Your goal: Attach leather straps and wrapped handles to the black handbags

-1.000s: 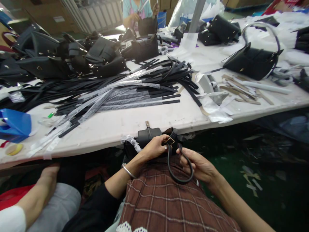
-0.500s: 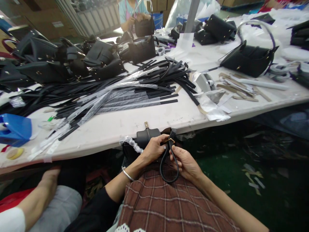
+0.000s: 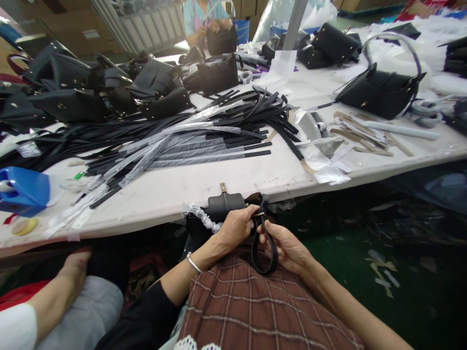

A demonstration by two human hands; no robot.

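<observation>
A small black handbag (image 3: pixel 224 203) rests in my lap against the table's front edge, with a white plastic-wrapped piece sticking out at its left. My left hand (image 3: pixel 235 227) is closed on the bag's top by a gold buckle (image 3: pixel 260 213). My right hand (image 3: pixel 286 245) pinches the black strap (image 3: pixel 265 248), which hangs from the buckle in a narrow loop over my plaid skirt.
The white table (image 3: pixel 204 184) carries a spread of black straps (image 3: pixel 182 131), several black handbags (image 3: pixel 109 87), paper scraps and a blue container (image 3: pixel 24 189) at the left. Another person's arm (image 3: pixel 54 296) lies at lower left. A person holding a bag works at the far end (image 3: pixel 207 24).
My right hand has drawn in toward the buckle, and the strap loop has gone from wide and round to narrow. My left hand has kept its hold on the bag.
</observation>
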